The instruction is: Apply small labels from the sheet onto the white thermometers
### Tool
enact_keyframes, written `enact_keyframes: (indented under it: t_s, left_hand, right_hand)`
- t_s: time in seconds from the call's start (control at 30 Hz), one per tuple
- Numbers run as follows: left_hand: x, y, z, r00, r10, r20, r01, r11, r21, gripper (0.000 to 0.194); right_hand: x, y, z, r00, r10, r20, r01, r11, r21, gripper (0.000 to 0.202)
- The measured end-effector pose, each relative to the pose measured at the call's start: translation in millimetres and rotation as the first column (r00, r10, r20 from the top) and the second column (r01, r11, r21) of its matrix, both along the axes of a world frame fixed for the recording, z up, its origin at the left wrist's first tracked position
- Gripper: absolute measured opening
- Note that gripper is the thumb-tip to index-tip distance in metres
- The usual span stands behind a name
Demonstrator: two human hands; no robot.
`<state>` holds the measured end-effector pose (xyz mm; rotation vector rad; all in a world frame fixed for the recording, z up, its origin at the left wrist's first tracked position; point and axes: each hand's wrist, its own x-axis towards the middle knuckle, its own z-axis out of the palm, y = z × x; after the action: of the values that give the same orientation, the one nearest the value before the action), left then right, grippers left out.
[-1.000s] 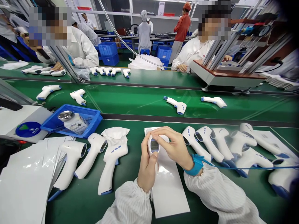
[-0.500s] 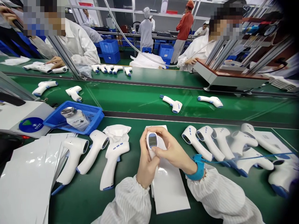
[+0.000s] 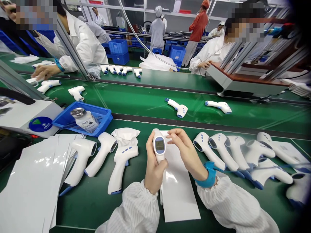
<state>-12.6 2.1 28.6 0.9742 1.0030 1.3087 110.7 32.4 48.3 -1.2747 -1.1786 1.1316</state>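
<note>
My left hand point(image 3: 153, 171) is wrapped around a white infrared thermometer point(image 3: 160, 145), held upright with its small lit screen facing me. My right hand point(image 3: 187, 154) is just to the right of it, fingers loosely bent and apart, holding nothing. A blue strap circles the right wrist. Beneath both hands lies a stack of glossy white sheets point(image 3: 181, 197). Left of my hands, several more thermometers point(image 3: 122, 165) rest on the green table. Another row of thermometers point(image 3: 215, 150) lies on the right, some overlapping.
A blue tray point(image 3: 107, 120) with a metal-capped bottle point(image 3: 86, 120) stands at the left, behind white sheets point(image 3: 31, 174). Ahead, a green conveyor belt point(image 3: 136, 97) carries several thermometers. Co-workers sit across it. A metal-framed fixture point(image 3: 247, 81) stands far right.
My right hand has come off the thermometer and moved slightly right, its fingers opening. The left hand keeps its hold. Across the belt, a co-worker's hand has moved left with a thermometer.
</note>
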Motion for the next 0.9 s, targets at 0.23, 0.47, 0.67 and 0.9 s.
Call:
enact_keyframes:
  t_s: [0.23, 0.47, 0.67, 0.9]
  left_hand:
    - [-2.8, 11.4, -4.8, 0.981, -0.003, 0.195, 0.023, 0.994, -0.103, 0.076]
    - [3.1, 17.7, -25.3, 0.988, 0.064, -0.143, -0.085, 0.986, -0.147, 0.070]
    - [0.3, 25.3, -32.8, 0.991, 0.102, -0.085, -0.114, 0.980, -0.163, 0.065]
    - [-4.1, 23.6, -7.6, 0.883, 0.021, 0.469, 0.172, 0.914, -0.366, 0.055]
  right_hand:
    - [-11.9, -7.8, -12.0, 0.827, 0.512, 0.234, -0.471, 0.857, -0.209, 0.024]
    - [-8.6, 149.8, -11.7, 0.718, 0.065, 0.693, -0.001, 0.996, -0.092, 0.058]
    - [51.0, 178.2, -2.0, 0.612, -0.107, 0.784, 0.346, 0.927, -0.144, 0.042]
    - [73.9, 109.4, 15.4, 0.740, 0.185, 0.646, -0.055, 0.975, -0.217, 0.048]
